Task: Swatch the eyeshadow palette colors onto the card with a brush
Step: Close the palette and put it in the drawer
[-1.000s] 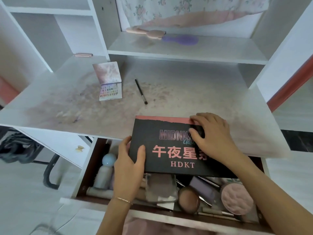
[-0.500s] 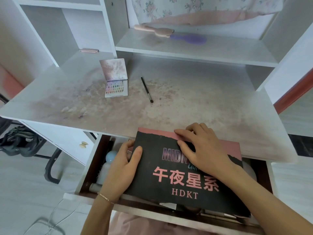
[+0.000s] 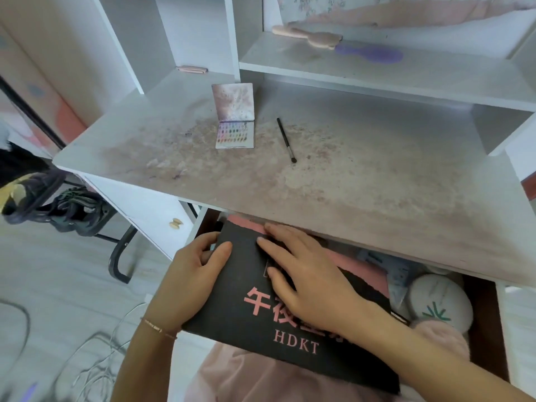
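- Now your right hand [image 3: 307, 274] lies flat on top of the black card [image 3: 261, 323], fingers straight and spread, pressing on its far half.
- Your left hand [image 3: 188, 280] grips the card's left edge, thumb on top and fingers curled under.
- The card sits tilted over the open drawer [image 3: 484, 314], its far end tucked under the desk's near edge.
- In the drawer, right of the card, you can see a round white puff [image 3: 441, 300] and a pink fluffy item [image 3: 443, 338].
- Farther off on the desk [image 3: 377, 184], the eyeshadow palette [image 3: 235, 134] stands open, lid upright.
- Just right of it lies the brush [image 3: 285, 139], apart from the palette.
- On the far shelf [image 3: 348, 71] rest a pink brush [image 3: 307, 36] and a purple hairbrush [image 3: 374, 53].
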`<state>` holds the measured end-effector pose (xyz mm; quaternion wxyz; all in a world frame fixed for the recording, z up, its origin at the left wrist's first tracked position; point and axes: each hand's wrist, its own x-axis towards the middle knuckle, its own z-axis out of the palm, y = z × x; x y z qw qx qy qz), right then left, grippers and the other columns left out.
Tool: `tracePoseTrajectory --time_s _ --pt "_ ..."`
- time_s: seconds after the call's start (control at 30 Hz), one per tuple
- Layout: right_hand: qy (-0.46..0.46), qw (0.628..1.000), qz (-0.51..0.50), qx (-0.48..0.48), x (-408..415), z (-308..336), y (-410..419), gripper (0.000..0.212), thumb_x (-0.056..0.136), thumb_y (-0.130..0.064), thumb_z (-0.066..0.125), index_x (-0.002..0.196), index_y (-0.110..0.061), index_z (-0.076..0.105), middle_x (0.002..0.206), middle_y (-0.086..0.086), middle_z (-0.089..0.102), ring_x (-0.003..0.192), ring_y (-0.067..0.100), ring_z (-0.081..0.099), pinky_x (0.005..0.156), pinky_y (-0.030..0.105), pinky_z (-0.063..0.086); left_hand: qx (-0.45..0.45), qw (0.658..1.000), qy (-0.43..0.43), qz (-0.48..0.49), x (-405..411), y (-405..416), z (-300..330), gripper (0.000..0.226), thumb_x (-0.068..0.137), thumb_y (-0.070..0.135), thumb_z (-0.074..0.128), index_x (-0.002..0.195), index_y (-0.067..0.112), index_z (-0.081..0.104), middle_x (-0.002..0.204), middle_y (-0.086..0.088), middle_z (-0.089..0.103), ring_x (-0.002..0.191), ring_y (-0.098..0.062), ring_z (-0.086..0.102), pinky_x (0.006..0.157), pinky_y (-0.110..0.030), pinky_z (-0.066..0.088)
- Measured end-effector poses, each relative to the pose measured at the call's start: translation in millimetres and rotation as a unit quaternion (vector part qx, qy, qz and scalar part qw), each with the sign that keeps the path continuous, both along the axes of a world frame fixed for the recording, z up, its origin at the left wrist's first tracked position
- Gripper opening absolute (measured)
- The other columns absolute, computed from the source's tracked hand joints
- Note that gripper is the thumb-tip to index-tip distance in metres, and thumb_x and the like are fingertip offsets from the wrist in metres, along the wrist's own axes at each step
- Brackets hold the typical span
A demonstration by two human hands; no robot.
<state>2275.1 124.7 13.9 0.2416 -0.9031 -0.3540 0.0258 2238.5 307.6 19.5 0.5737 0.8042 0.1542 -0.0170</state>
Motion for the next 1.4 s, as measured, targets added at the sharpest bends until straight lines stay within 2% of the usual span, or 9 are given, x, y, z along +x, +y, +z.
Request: tracePoseTrajectory --time_s 0.13,0.3,0.47,0.63,0.87,1.07,1.17,1.27,1.4 --pt "0.038 0.997 0.057 -0.036 1 -14 10 0.050 0.094 -0.037 0.038 0.142 -0.023 0.029 0.153 0.002 0.018 0.141 0.016 0.006 0.114 0.028 -0.001 -0.016 0.999 0.022 0.027 2 12 -12 0.008 0.091 0.025 0.051 0.091 0.028 0.059 0.070 0.010 0.071 0.061 -0.008 0.067 0.049 -0.015 0.049" --pt "0.075 0.985 0.112 -0.106 4 -34 4 0.069 0.088 -0.060 0.034 0.144 -0.038 0.000 0.152 -0.009 -0.017 0.136 0.008 -0.025 0.111 0.032 -0.013 0.039 0.999 0.014 0.022 22 10 -32 0.020 0.092 0.030 0.049 0.107 0.020 0.055 0.083 -0.001 0.070 0.074 -0.015 0.067 0.070 -0.034 0.054" --pt "0.057 0.981 0.110 -0.146 10 -54 -10 0.082 0.080 -0.065 0.040 0.138 -0.046 -0.016 0.145 -0.012 -0.029 0.132 0.008 -0.034 0.105 0.035 -0.023 0.071 0.996 0.019 0.048 43 4 -52 0.033 0.091 0.030 0.049 0.119 0.011 0.051 0.097 -0.007 0.067 0.092 -0.020 0.063 0.080 -0.032 0.050" --pt "0.048 0.986 0.065 -0.147 19 -68 -21 0.077 0.085 -0.055 0.048 0.145 -0.033 0.004 0.154 -0.006 -0.008 0.132 0.005 -0.024 0.111 0.030 -0.016 0.200 0.978 0.055 0.032 56 4 -67 0.044 0.091 0.030 0.049 0.129 0.008 0.046 0.124 -0.015 0.057 0.113 -0.029 0.052 0.092 -0.030 0.037" --pt "0.052 0.994 0.019 -0.098 19 -71 -26 0.068 0.087 -0.049 0.051 0.144 -0.029 0.018 0.154 -0.005 0.007 0.131 0.001 -0.018 0.104 0.019 -0.020 0.270 0.963 0.001 -0.017 40 5 -64 0.042 0.090 0.030 0.050 0.129 0.013 0.049 0.115 -0.009 0.063 0.100 -0.022 0.059 0.079 -0.021 0.036" --pt "0.055 0.998 0.030 -0.030 12 -61 -24 0.053 0.089 -0.034 0.054 0.138 -0.022 0.036 0.146 -0.002 0.035 0.139 0.010 0.018 0.111 0.022 -0.003 0.321 0.942 -0.029 -0.095 7 6 -53 0.037 0.089 0.034 0.052 0.122 0.019 0.055 0.118 0.000 0.059 0.099 -0.014 0.056 0.082 -0.019 0.041" --pt "0.058 0.998 0.029 0.026 2 -46 -17 0.046 0.087 -0.035 0.057 0.129 -0.019 0.050 0.131 -0.002 0.053 0.129 0.013 0.038 0.108 0.021 0.020 0.382 0.918 -0.070 -0.077 -14 -3 -48 0.030 0.086 0.032 0.058 0.110 0.015 0.063 0.110 0.001 0.062 0.095 -0.017 0.058 0.079 -0.027 0.047" --pt "0.078 0.996 0.049 0.020 -19 -37 -12 0.051 0.082 -0.053 0.045 0.126 -0.027 0.051 0.119 -0.009 0.060 0.113 0.007 0.049 0.091 0.025 0.043 0.428 0.894 -0.117 -0.060 -29 -9 -49 0.027 0.081 0.036 0.056 0.088 0.015 0.070 0.089 0.000 0.068 0.078 -0.020 0.061 0.068 -0.034 0.050" --pt "0.102 0.987 0.100 -0.070 -41 -40 -5 0.052 0.082 -0.062 0.037 0.123 -0.032 0.049 0.114 -0.011 0.059 0.108 0.011 0.048 0.082 0.029 0.039 0.457 0.873 -0.164 -0.029 -36 -10 -58 0.030 0.081 0.037 0.047 0.073 0.019 0.070 0.076 0.005 0.068 0.071 -0.017 0.061 0.074 -0.029 0.040"
